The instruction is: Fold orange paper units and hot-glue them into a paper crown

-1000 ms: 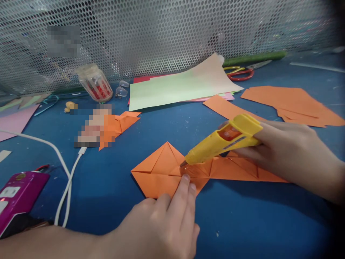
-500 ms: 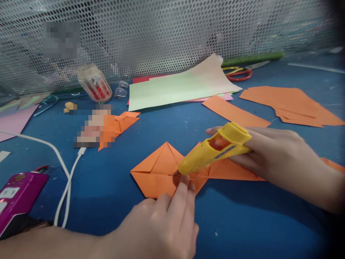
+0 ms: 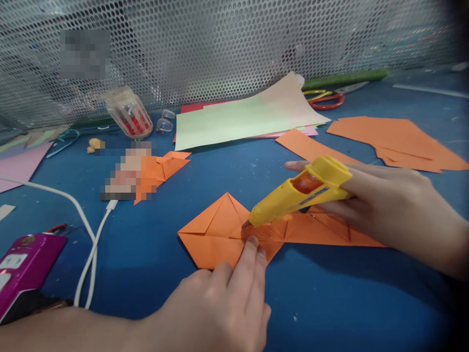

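A folded orange paper piece (image 3: 216, 249) lies flat on the blue table, joined on its right to a longer folded strip (image 3: 326, 230) that runs beneath my right hand. The fingers of my left hand (image 3: 234, 288) are close together, the fingertips pressing the piece down near its centre; the thumb is not clearly visible. Gripped in my right hand (image 3: 381, 205) is a yellow glue gun (image 3: 300, 190), tilted down to the left. Its dark nozzle points at the middle fold, just above my left fingertips, where a shiny patch shows on the paper.
Behind are a pale green sheet (image 3: 234, 122), scissors (image 3: 330, 100) and a jar (image 3: 130, 115). Orange offcuts (image 3: 395, 137) lie at the right. A phone-like object (image 3: 126, 176), partly blurred, has a white cable (image 3: 93, 239); a purple device (image 3: 31, 264) sits at left.
The glue gun has moved slightly up and to the right, baring its nozzle and more of the paper's middle. My left hand stays in place.
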`<state>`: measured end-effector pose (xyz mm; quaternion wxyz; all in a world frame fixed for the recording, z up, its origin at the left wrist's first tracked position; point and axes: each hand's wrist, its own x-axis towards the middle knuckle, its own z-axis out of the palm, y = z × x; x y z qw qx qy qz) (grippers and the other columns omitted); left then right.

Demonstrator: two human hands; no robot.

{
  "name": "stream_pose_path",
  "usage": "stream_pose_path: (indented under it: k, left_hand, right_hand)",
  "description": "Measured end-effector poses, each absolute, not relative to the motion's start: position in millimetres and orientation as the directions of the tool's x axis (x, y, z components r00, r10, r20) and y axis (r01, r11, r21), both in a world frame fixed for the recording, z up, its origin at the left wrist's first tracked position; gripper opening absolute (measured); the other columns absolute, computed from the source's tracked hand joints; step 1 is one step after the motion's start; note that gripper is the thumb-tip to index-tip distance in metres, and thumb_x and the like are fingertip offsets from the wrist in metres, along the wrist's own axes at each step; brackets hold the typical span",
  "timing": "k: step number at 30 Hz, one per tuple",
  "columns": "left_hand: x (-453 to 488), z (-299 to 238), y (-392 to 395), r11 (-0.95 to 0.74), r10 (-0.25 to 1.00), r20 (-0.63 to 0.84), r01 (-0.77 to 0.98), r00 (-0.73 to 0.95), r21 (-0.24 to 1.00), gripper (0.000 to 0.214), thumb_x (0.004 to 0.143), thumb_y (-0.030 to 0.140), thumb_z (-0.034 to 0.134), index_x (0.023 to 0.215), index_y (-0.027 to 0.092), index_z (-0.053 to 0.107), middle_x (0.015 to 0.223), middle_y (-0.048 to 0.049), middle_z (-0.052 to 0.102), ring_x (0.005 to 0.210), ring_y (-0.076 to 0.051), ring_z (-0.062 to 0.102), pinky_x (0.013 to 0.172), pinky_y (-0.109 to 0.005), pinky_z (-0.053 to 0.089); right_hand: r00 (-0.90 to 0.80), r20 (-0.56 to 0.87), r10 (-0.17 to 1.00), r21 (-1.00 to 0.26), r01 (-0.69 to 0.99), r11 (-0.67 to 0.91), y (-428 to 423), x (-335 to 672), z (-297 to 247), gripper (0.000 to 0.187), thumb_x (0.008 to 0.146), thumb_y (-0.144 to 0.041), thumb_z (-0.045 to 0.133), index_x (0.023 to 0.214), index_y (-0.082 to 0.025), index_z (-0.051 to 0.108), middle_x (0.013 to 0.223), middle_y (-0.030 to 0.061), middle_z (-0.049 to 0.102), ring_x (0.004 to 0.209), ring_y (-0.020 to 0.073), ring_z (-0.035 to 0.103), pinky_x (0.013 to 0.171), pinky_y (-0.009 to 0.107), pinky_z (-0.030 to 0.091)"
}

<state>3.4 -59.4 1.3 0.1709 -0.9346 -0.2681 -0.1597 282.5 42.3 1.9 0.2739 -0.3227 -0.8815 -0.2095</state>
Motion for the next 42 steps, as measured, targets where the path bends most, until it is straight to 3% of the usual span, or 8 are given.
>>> stream_pose_path:
  k: [5, 9, 14, 18, 27, 35, 39, 42]
  left_hand:
    - [4, 1, -59, -0.799, 0.445, 0.398, 0.557, 0.802, -0.227, 0.049, 0.107, 0.009, 0.031, 0.114, -0.003, 0.077, 0.117, -0.0218, 0.079, 0.059, -0.017, 0.078, 0.048, -0.022, 0.062]
    - [4, 2, -57, -0.798, 0.436, 0.406, 0.554, 0.803, -0.238, 0.048, 0.106, 0.008, 0.031, 0.111, -0.004, 0.078, 0.116, -0.0235, 0.079, 0.056, -0.017, 0.077, 0.044, -0.022, 0.06]
    - [3, 2, -59, -0.795, 0.445, 0.402, 0.56, 0.8, -0.233, 0.049, 0.106, 0.009, 0.031, 0.112, -0.003, 0.078, 0.116, -0.0221, 0.079, 0.058, -0.017, 0.077, 0.045, -0.021, 0.06]
    - [3, 2, -60, -0.797, 0.443, 0.399, 0.556, 0.803, -0.234, 0.049, 0.107, 0.01, 0.031, 0.114, -0.003, 0.077, 0.118, -0.0205, 0.079, 0.06, -0.017, 0.078, 0.046, -0.022, 0.06]
    - [3, 3, -59, -0.802, 0.447, 0.383, 0.552, 0.808, -0.228, 0.05, 0.108, 0.011, 0.03, 0.115, -0.002, 0.078, 0.119, -0.0212, 0.079, 0.058, -0.016, 0.077, 0.056, -0.023, 0.066]
    - [4, 4, -58, -0.794, 0.456, 0.381, 0.561, 0.804, -0.235, 0.048, 0.107, 0.011, 0.032, 0.117, -0.003, 0.077, 0.117, -0.0205, 0.08, 0.062, -0.017, 0.078, 0.054, -0.021, 0.064]
    - [5, 4, -58, -0.796, 0.455, 0.381, 0.56, 0.805, -0.23, 0.05, 0.107, 0.01, 0.029, 0.116, -0.001, 0.077, 0.118, -0.0195, 0.08, 0.062, -0.017, 0.079, 0.055, -0.022, 0.065]
    - [4, 4, -59, -0.799, 0.452, 0.378, 0.555, 0.808, -0.232, 0.051, 0.108, 0.009, 0.028, 0.118, -0.002, 0.077, 0.118, -0.0192, 0.08, 0.061, -0.016, 0.078, 0.058, -0.022, 0.066]
  right_hand:
    - [-0.627, 0.663, 0.411, 0.297, 0.723, 0.624, 48, 286, 7, 0.054, 0.114, -0.053, 0.029, 0.071, -0.025, 0.047, 0.051, -0.005, 0.046, 0.039, 0.0103, 0.046, 0.037, 0.023, 0.032]
    - [-0.601, 0.673, 0.432, 0.286, 0.75, 0.597, 51, 289, 10, 0.057, 0.112, -0.059, 0.03, 0.073, -0.024, 0.052, 0.048, -0.0065, 0.034, 0.038, 0.0119, 0.039, 0.036, 0.024, 0.027]
    - [-0.591, 0.654, 0.473, 0.249, 0.758, 0.603, 53, 296, 4, 0.058, 0.11, -0.062, 0.035, 0.077, -0.023, 0.061, 0.052, -0.0041, 0.043, 0.042, 0.0123, 0.043, 0.04, 0.026, 0.03]
    - [-0.614, 0.657, 0.437, 0.314, 0.75, 0.582, 50, 300, 1, 0.055, 0.112, -0.056, 0.036, 0.075, -0.022, 0.059, 0.059, -0.0025, 0.055, 0.045, 0.0111, 0.048, 0.041, 0.027, 0.029]
    - [-0.68, 0.638, 0.361, 0.389, 0.69, 0.611, 41, 290, 7, 0.025, 0.113, -0.042, 0.044, 0.109, -0.022, 0.059, 0.075, -0.0007, 0.074, 0.056, 0.0132, 0.063, 0.045, 0.025, 0.039]
    - [-0.699, 0.613, 0.369, 0.371, 0.666, 0.647, 39, 286, 8, 0.026, 0.114, -0.035, 0.042, 0.133, -0.022, 0.055, 0.08, -0.0017, 0.077, 0.061, 0.0128, 0.066, 0.047, 0.026, 0.039]
    - [-0.697, 0.603, 0.388, 0.371, 0.676, 0.637, 40, 287, 8, 0.04, 0.114, -0.032, 0.042, 0.153, -0.026, 0.043, 0.08, -0.0038, 0.076, 0.062, 0.0139, 0.066, 0.049, 0.027, 0.04]
    - [-0.703, 0.598, 0.385, 0.375, 0.67, 0.64, 41, 288, 8, 0.042, 0.114, -0.033, 0.041, 0.156, -0.025, 0.041, 0.082, -0.0037, 0.077, 0.061, 0.0137, 0.064, 0.05, 0.027, 0.04]
